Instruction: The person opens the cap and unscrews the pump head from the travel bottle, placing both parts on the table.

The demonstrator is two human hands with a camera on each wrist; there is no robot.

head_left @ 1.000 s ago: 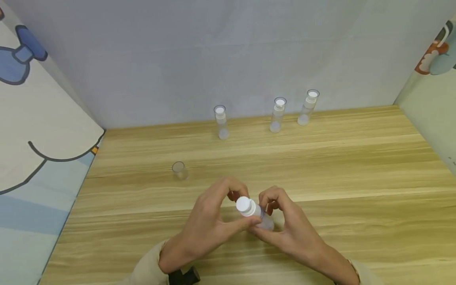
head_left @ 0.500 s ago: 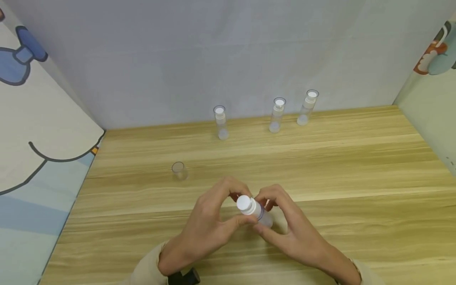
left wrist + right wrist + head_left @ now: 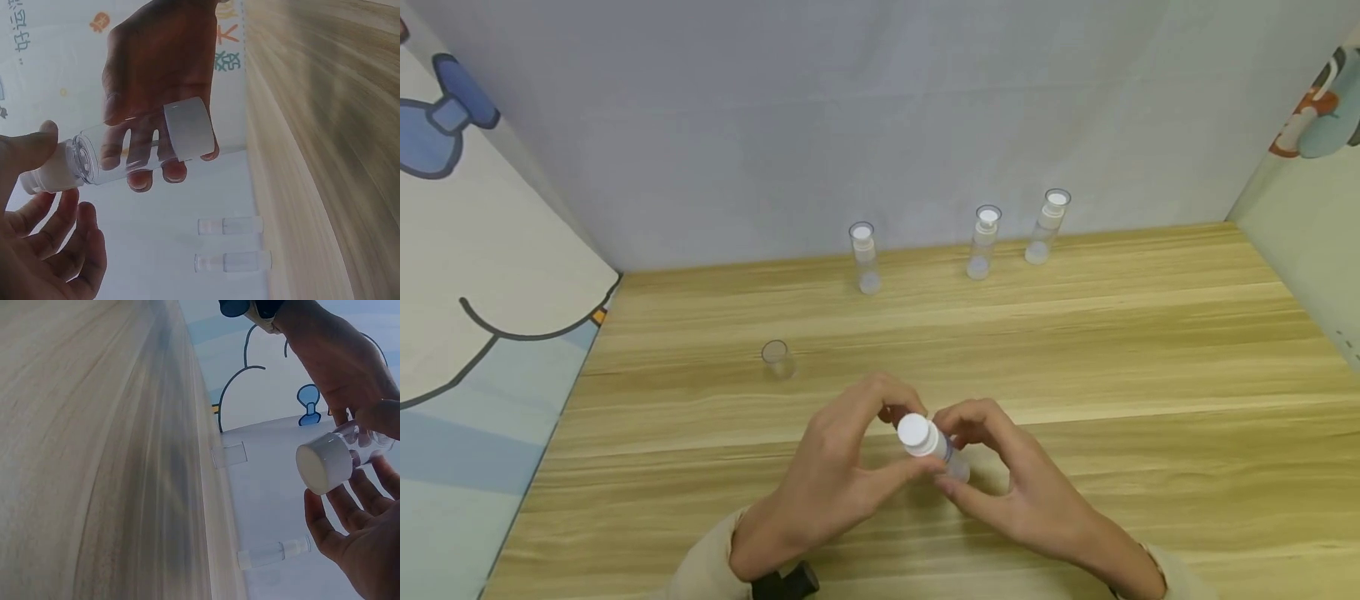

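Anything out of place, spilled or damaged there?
No spill or damage shows. One oddity: a small clear cylindrical cap stands alone on the wood-grain table, while the white-topped clear bottle held between left hand and right hand has none over its top; the three similar bottles behind wear theirs.

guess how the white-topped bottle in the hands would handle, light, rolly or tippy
Likely light for its size: the white-topped bottle has a clear body showing no liquid, with the right hand visible through it. Its smooth round sides would probably roll if laid down. Tall and narrow, it could tip if nudged upright.
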